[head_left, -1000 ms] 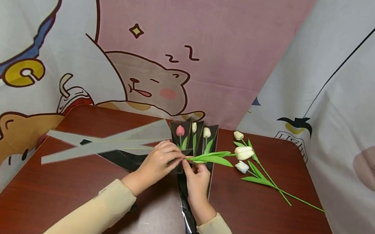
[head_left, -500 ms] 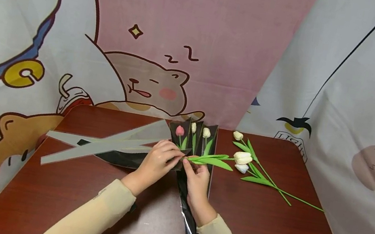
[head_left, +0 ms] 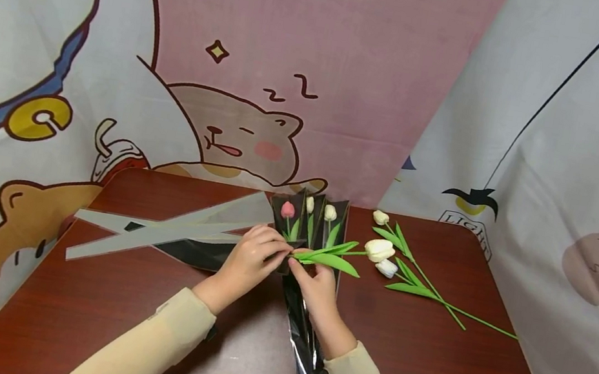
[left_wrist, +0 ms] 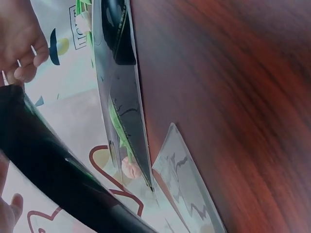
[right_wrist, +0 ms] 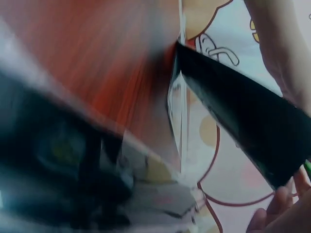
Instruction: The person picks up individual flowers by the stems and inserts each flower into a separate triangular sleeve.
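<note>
My left hand (head_left: 250, 257) grips the end of a black flower sleeve (head_left: 195, 253), which stretches left under it and also crosses the right wrist view as a dark flat strip (right_wrist: 243, 116). Facing it, my right hand (head_left: 321, 292) pinches the stem of an artificial white tulip (head_left: 379, 251), its head pointing right. The stem's lower end meets the left fingertips at the sleeve's end; how far it reaches inside is hidden. Behind the hands lie several black sleeves, one with a pink tulip (head_left: 287, 210), others with white tulips (head_left: 330, 213).
Two loose white tulips (head_left: 387, 267) lie crossed on the right of the brown table (head_left: 423, 370). Flat greyish sleeves (head_left: 150, 238) overlap on the left. The filled sleeves' narrow ends (head_left: 304, 358) run toward the front beneath my right wrist. Printed cloth (head_left: 355, 58) hangs behind the table.
The held tulip has moved left, toward my left hand. My right wrist has shifted slightly right, and the narrow ends of the filled sleeves have spread a little. My left hand stays nearly still.
</note>
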Motion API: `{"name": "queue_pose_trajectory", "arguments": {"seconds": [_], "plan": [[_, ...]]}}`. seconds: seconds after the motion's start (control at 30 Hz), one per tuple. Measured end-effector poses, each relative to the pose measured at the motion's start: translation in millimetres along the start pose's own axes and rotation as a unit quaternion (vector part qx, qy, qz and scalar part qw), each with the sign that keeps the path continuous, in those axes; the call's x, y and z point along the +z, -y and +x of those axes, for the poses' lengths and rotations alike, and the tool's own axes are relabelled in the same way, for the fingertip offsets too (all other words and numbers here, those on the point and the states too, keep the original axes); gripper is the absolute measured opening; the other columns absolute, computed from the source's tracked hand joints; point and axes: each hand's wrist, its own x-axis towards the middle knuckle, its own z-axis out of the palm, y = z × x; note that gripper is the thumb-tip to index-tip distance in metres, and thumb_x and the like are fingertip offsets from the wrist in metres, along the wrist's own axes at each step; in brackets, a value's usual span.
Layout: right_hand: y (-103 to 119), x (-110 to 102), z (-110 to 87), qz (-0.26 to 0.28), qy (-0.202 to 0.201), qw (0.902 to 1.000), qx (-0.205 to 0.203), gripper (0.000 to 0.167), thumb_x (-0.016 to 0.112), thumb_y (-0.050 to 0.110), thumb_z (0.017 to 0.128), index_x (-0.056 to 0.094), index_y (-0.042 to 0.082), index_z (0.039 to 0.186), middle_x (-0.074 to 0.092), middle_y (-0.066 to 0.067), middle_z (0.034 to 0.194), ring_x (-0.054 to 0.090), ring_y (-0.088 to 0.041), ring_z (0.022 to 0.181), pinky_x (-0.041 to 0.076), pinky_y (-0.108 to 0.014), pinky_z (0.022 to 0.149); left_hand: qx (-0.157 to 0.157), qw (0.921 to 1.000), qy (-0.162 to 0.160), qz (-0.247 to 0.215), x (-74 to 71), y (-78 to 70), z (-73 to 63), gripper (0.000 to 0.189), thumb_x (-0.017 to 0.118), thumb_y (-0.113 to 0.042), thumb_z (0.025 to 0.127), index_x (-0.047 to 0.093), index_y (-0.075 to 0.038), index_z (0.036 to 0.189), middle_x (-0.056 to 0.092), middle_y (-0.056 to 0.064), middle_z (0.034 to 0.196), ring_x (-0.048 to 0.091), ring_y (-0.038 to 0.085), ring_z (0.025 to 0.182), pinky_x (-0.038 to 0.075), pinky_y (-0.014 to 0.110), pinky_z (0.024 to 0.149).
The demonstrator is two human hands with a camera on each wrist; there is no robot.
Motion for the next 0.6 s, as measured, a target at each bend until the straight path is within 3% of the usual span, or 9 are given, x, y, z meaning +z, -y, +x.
{"name": "queue_pose_trajectory", "arguments": {"seconds": [0.13,0.27,0.33,0.4,0.47,0.53,0.6], "plan": [[0.7,-10.8,1.9,-0.121,0.039,0.9913,-0.035,0.037,0.07,0.014,0.085,0.062,0.008,0.12,0.063,-0.012,0.112,0.056,-0.018,0.085,0.046,-0.025,0.075,-0.008,1.0,0.004,0.003,0.3,1.2,-1.9,0.009,0.073,-0.009,0.082,0.074,-0.01,0.091,0.068,0.0,0.089,0.061,0.016,0.09,0.046,0.044,0.098],[3.9,-18.5,0.3,-0.247,0.007,0.9663,-0.071,0.057,0.073,0.026,0.081,0.052,0.012,0.131,0.059,-0.012,0.097,0.052,-0.026,0.079,0.043,-0.032,0.069,-0.012,0.9999,0.006,-0.002,0.0,1.0,-2.6,0.009,0.073,-0.01,0.083,0.074,-0.011,0.092,0.068,0.0,0.09,0.061,0.016,0.091,0.043,0.042,0.102],[5.5,-21.1,-0.6,-0.272,-0.018,0.9586,-0.083,0.065,0.074,0.028,0.078,0.046,0.01,0.134,0.055,-0.014,0.086,0.05,-0.022,0.074,0.041,-0.03,0.065,-0.013,0.9999,0.005,-0.006,0.0,1.0,-2.5,0.009,0.072,-0.01,0.083,0.074,-0.011,0.092,0.068,0.0,0.09,0.061,0.016,0.091,0.043,0.042,0.103],[6.4,-22.6,-1.4,-0.269,-0.028,0.958,-0.096,0.066,0.072,0.028,0.08,0.042,0.007,0.135,0.049,-0.017,0.078,0.044,-0.021,0.064,0.038,-0.03,0.058,-0.012,0.9999,0.003,-0.008,0.1,1.1,-2.2,0.009,0.072,-0.01,0.083,0.074,-0.011,0.091,0.068,0.0,0.089,0.061,0.016,0.091,0.043,0.042,0.103],[6.5,-23.1,-1.6,-0.256,-0.028,0.9593,-0.115,0.061,0.067,0.026,0.085,0.042,0.004,0.135,0.054,-0.023,0.089,0.049,-0.024,0.07,0.043,-0.034,0.064,-0.012,0.9999,0.001,-0.009,0.3,1.4,-2.0,0.009,0.072,-0.009,0.083,0.074,-0.011,0.091,0.068,0.0,0.089,0.061,0.016,0.091,0.043,0.041,0.102],[6.2,-22.8,-1.8,-0.253,-0.019,0.9581,-0.133,0.052,0.06,0.026,0.09,0.045,0.003,0.135,0.057,-0.025,0.107,0.057,-0.03,0.087,0.048,-0.042,0.076,-0.013,0.9999,-0.001,-0.011,0.3,1.6,-1.9,0.009,0.072,-0.009,0.083,0.074,-0.011,0.091,0.068,0.0,0.089,0.061,0.016,0.091,0.043,0.041,0.102],[5.3,-22.0,-2.0,-0.268,-0.008,0.9518,-0.148,0.047,0.055,0.027,0.093,0.049,0.004,0.134,0.056,-0.022,0.125,0.055,-0.036,0.107,0.045,-0.052,0.089,-0.013,0.9998,-0.001,-0.013,0.5,1.3,-1.7,0.009,0.072,-0.009,0.083,0.074,-0.011,0.092,0.068,0.0,0.089,0.061,0.015,0.091,0.043,0.041,0.102]]}}
